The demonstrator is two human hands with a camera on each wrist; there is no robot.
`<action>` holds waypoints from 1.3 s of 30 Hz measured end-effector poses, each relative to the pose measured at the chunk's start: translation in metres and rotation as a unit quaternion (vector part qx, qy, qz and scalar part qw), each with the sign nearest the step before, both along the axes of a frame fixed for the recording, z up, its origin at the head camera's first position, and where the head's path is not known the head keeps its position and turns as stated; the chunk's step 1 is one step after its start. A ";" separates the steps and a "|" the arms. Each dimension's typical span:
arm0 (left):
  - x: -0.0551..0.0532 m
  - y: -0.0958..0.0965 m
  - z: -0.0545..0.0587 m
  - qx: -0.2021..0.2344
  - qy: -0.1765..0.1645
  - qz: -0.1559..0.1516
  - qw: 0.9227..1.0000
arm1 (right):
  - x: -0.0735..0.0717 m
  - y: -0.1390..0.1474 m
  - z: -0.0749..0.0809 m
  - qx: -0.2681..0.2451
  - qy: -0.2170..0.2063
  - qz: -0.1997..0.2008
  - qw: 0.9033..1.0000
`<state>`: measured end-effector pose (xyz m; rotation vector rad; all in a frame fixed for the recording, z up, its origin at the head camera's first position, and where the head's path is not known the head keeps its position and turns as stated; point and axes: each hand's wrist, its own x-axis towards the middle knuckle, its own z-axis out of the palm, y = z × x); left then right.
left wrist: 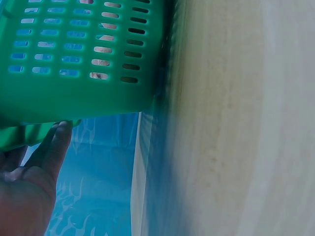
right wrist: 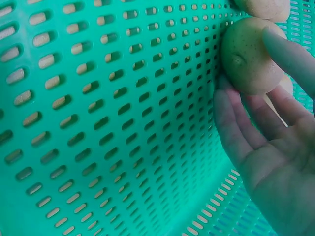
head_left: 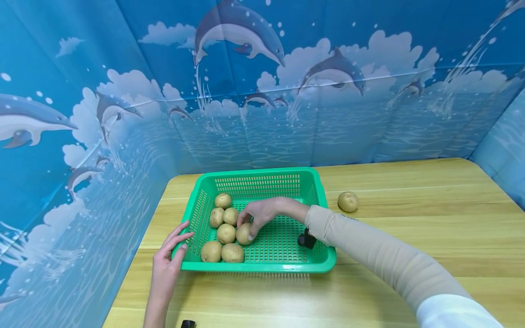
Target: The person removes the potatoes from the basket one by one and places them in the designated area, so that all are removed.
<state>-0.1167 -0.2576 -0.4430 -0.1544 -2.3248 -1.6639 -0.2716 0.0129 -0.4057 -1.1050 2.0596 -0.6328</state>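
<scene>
A green plastic basket (head_left: 262, 268) with slotted walls stands on the table, potatoes grouped along its left side. My right hand (head_left: 262, 214) reaches inside and grips a potato (head_left: 244, 234) between thumb and fingers. In the right wrist view, that potato (right wrist: 248, 56) sits close against the basket floor, with the thumb on one side and fingers on the other. Beside it lies another potato (head_left: 226, 233). At the basket's left rim, my left hand (head_left: 166, 257) rests with its fingers fairly straight across the edge. The left wrist view shows those fingers (left wrist: 58, 147) touching the rim.
One potato (head_left: 347, 202) lies on the wooden table (head_left: 410, 218) to the right of the basket. A blue dolphin-print curtain (head_left: 262, 118) hangs behind the table and along its sides. The right forearm crosses over the basket's right wall.
</scene>
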 end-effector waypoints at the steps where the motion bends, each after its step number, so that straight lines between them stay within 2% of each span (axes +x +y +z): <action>1: 0.000 0.000 0.000 0.000 0.000 0.000 1.000 | 0.000 0.000 0.000 0.000 0.000 -0.001 1.000; 18: 0.000 0.000 0.001 0.004 -0.006 -0.004 1.000 | 0.001 0.000 0.000 -0.038 -0.020 -0.019 0.999; 25: 0.000 0.000 0.000 0.005 0.001 -0.004 1.000 | -0.001 0.002 0.003 -0.065 -0.045 -0.033 0.996; 32: -0.001 -0.001 -0.003 0.000 0.019 -0.008 1.000 | -0.004 0.002 0.004 -0.090 -0.050 -0.043 0.994; 39: -0.001 -0.001 -0.003 -0.002 0.020 -0.009 1.000 | -0.005 0.003 0.007 -0.118 -0.049 -0.050 0.991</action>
